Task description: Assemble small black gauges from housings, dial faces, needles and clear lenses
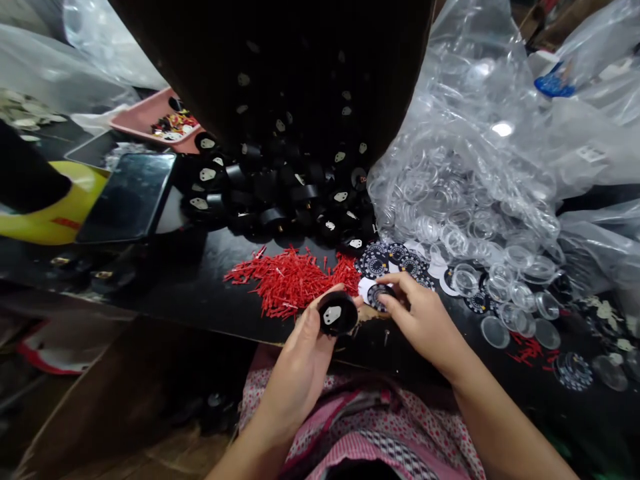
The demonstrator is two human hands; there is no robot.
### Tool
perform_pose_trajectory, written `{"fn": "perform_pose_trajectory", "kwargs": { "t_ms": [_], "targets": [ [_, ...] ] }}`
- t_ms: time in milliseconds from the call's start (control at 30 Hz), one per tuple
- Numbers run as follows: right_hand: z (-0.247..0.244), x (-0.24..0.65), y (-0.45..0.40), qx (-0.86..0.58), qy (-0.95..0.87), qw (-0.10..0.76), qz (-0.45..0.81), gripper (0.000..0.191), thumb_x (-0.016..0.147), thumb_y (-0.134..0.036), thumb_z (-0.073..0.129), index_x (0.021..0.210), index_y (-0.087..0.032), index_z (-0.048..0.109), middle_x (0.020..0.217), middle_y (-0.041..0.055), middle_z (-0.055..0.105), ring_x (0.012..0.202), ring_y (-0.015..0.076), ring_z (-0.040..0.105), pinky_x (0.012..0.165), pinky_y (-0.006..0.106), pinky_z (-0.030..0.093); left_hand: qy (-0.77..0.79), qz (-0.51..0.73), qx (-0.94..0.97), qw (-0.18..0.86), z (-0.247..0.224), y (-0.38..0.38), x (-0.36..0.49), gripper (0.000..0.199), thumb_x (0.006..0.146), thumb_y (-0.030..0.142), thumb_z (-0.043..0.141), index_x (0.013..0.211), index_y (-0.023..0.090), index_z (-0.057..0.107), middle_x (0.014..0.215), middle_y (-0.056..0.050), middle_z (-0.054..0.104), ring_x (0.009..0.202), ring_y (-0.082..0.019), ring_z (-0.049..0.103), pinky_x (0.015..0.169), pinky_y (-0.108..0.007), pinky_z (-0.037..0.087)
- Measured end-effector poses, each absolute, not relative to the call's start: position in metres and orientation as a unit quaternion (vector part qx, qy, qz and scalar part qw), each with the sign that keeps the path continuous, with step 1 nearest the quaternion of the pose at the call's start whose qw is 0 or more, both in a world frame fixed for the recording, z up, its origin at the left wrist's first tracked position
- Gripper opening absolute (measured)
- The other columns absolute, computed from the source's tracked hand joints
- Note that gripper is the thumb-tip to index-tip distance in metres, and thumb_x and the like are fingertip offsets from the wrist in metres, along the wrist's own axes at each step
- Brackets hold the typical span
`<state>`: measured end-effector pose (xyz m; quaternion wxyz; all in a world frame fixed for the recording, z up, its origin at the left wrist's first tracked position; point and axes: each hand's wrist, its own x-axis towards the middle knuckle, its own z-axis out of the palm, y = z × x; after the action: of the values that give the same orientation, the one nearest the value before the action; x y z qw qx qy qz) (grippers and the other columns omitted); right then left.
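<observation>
Head view: The left hand [299, 357] grips the black housing [345, 322] between thumb and fingers, above the near edge of the table [210, 293]. The right hand [425, 323] pinches the printed disc [376, 297], right of the housing. Housing: probably light, rigid, slippery; grip outer wall. Disc: probably thin, creasable; hold by rim.

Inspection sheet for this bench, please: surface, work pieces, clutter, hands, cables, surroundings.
Surface: black tabletop, small metal piece near the front edge.
Work pieces: round black housing with pale plate inside, printed dial, pile of red pointers, clear round covers.
Clutter: dark-screened device, pink tray of mixed small parts.
Hands: left hand holds the housing; right hand pinches the dial.
Cables: nothing seen.
Surroundings: clear plastic bag beyond the covers, patterned pink clothing.
</observation>
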<state>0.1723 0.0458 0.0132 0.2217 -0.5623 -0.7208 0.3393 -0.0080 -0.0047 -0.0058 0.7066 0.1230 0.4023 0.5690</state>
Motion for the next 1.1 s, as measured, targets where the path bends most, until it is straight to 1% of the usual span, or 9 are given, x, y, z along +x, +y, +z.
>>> {"fn": "perform_pose_trajectory", "kwargs": {
  "t_ms": [100,167,233,333,467,567,667,867,1100],
  "targets": [
    [0.020,0.165,0.040,-0.489,-0.720,0.263,0.416,0.025,0.097,-0.025,0.050,0.119,-0.026,0.061,0.108,0.0029,0.067,0.097,0.0177,0.063,0.090,0.035,0.048,0.387,0.573,0.124,0.712,-0.004,-0.002,-0.005,0.043,0.085,0.051,0.068,0.115,0.021,0.070,0.112,-0.009,0.074,0.114,-0.025,0.065,0.100,-0.034,0.051],
    [0.019,0.162,0.038,-0.505,-0.677,0.276,0.458,0.029,0.093,-0.031,0.058,0.121,-0.026,0.059,0.100,0.0023,0.065,0.085,0.0164,0.062,0.079,0.033,0.050,0.384,0.583,0.109,0.707,-0.005,-0.002,-0.004,0.042,0.085,0.053,0.067,0.115,0.023,0.070,0.110,-0.008,0.075,0.113,-0.025,0.066,0.098,-0.036,0.053],
    [0.016,0.161,0.038,-0.530,-0.610,0.285,0.515,0.026,0.087,-0.034,0.066,0.110,-0.023,0.060,0.087,-0.0002,0.062,0.072,0.0144,0.059,0.067,0.030,0.048,0.379,0.598,0.098,0.700,-0.005,-0.003,-0.004,0.043,0.086,0.055,0.064,0.116,0.024,0.069,0.109,-0.008,0.076,0.116,-0.025,0.065,0.098,-0.036,0.053],
    [0.013,0.162,0.038,-0.534,-0.537,0.327,0.565,0.015,0.087,-0.033,0.065,0.090,-0.021,0.057,0.077,-0.0024,0.059,0.068,0.0130,0.059,0.065,0.028,0.048,0.387,0.607,0.094,0.688,-0.006,-0.005,-0.004,0.045,0.089,0.056,0.061,0.119,0.024,0.067,0.113,-0.010,0.074,0.118,-0.025,0.064,0.100,-0.036,0.052],
    [0.022,0.161,0.036,-0.548,-0.569,0.356,0.498,0.010,0.091,-0.029,0.062,0.098,-0.023,0.065,0.082,-0.0009,0.063,0.071,0.0132,0.061,0.068,0.029,0.048,0.414,0.597,0.113,0.678,-0.002,-0.003,-0.002,0.038,0.091,0.048,0.061,0.121,0.025,0.067,0.123,-0.008,0.070,0.122,-0.026,0.061,0.100,-0.038,0.052],
    [0.029,0.154,0.034,-0.509,-0.666,0.358,0.412,0.018,0.094,-0.021,0.057,0.106,-0.026,0.070,0.093,0.0012,0.064,0.087,0.0145,0.062,0.080,0.030,0.048,0.415,0.550,0.138,0.711,0.000,-0.005,0.002,0.032,0.091,0.040,0.064,0.121,0.031,0.068,0.136,-0.004,0.063,0.130,-0.027,0.054,0.102,-0.039,0.052],
    [0.033,0.147,0.033,-0.482,-0.718,0.352,0.359,0.020,0.094,-0.016,0.056,0.108,-0.024,0.068,0.095,0.0019,0.062,0.088,0.0136,0.060,0.081,0.028,0.048,0.431,0.514,0.176,0.721,-0.001,-0.009,0.003,0.030,0.092,0.041,0.063,0.121,0.036,0.068,0.142,0.000,0.058,0.133,-0.027,0.051,0.103,-0.038,0.051],
    [0.037,0.147,0.036,-0.523,-0.719,0.295,0.350,0.006,0.091,-0.015,0.059,0.090,-0.021,0.059,0.087,-0.0007,0.060,0.080,0.0126,0.058,0.073,0.026,0.046,0.454,0.460,0.253,0.721,-0.003,-0.008,-0.004,0.036,0.091,0.041,0.064,0.126,0.035,0.065,0.141,0.000,0.058,0.130,-0.026,0.053,0.100,-0.033,0.053],
    [0.035,0.155,0.030,-0.541,-0.699,0.234,0.404,0.015,0.091,-0.023,0.060,0.105,-0.024,0.057,0.090,-0.0003,0.059,0.074,0.0133,0.056,0.067,0.028,0.046,0.454,0.449,0.260,0.724,-0.004,-0.013,-0.004,0.034,0.089,0.031,0.065,0.123,0.028,0.064,0.134,-0.003,0.064,0.123,-0.024,0.059,0.101,-0.035,0.052]
  ]
}}
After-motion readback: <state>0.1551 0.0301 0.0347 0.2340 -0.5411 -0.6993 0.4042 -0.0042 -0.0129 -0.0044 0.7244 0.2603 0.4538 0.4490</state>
